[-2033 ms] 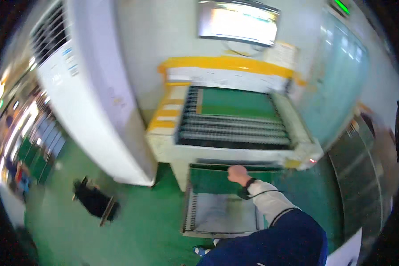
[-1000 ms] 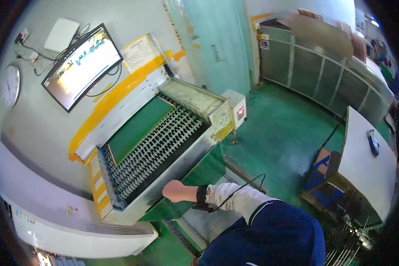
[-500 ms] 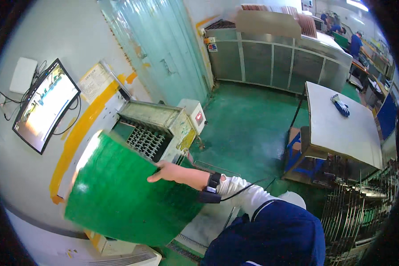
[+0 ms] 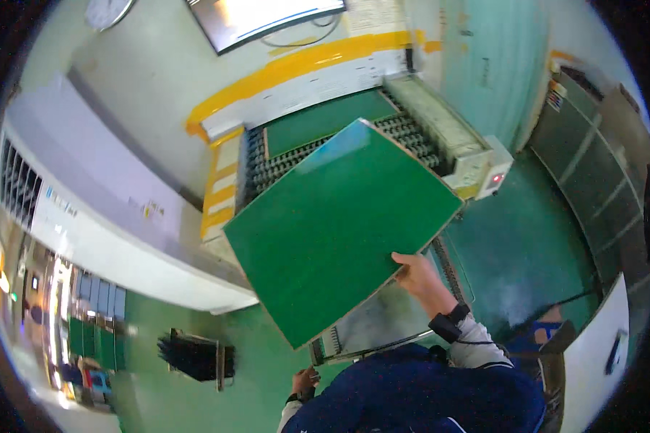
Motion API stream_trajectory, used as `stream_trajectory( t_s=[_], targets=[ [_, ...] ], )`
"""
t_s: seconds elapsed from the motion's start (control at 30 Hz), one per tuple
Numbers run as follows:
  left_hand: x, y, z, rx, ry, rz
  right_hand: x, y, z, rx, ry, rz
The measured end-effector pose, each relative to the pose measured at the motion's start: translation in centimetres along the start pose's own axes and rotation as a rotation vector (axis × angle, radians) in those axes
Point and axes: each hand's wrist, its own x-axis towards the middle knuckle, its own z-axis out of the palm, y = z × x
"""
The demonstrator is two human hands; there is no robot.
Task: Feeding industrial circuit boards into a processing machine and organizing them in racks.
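Observation:
My right hand [image 4: 417, 278] grips a large green rectangular panel [image 4: 339, 231] by its lower right edge, thumb on the upper face. The panel is held up, tilted, in front of a roller conveyor [image 4: 263, 173], and covers part of it. Farther back, a second green panel [image 4: 325, 124] lies on the rollers. My left hand [image 4: 305, 380] is low, short of the panel's near corner and apart from it. Its fingers are loosely bent and a little apart, with nothing visible in them.
Right of the rollers stands a control box [image 4: 495, 177] with a red light. A long white housing [image 4: 137, 238] juts in from the left. A small rack of dark pieces [image 4: 195, 357] stands on the floor. At the lower right is a white-topped table [image 4: 592, 361].
My view has turned left toward the conveyor. The panel in my right hand has swung in front of the rollers, showing its full face. My left hand has come into sight.

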Motion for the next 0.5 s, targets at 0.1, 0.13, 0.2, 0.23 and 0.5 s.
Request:
stream_trajectory(
  t_s=[0.1, 0.13, 0.2, 0.23, 0.5],
  targets=[
    [-0.8, -1.2, -1.2, -0.165, -0.049, -0.007, 0.8, -0.3, -0.7, -0.186, -0.006, -0.090],
    [-0.9, -2.2, -2.5, -0.203, -0.083, -0.010, 0.3, -1.9, 0.5, -0.081, 0.014, 0.061],
    [-1.0, -3.9, -4.2, -0.263, -0.169, -0.012, 0.4, -3.4, 1.5, 0.042, 0.056, 0.176],
    [-1.9, -3.8, -3.4, -0.221, -0.092, -0.002, 0.8, -3.7, 1.5, 0.061, 0.081, 0.135],
    [-6.0, -2.1, 1.0, -0.097, 0.171, 0.054, 6.1, -2.3, 2.1, 0.251, 0.005, 0.152]
  ],
)
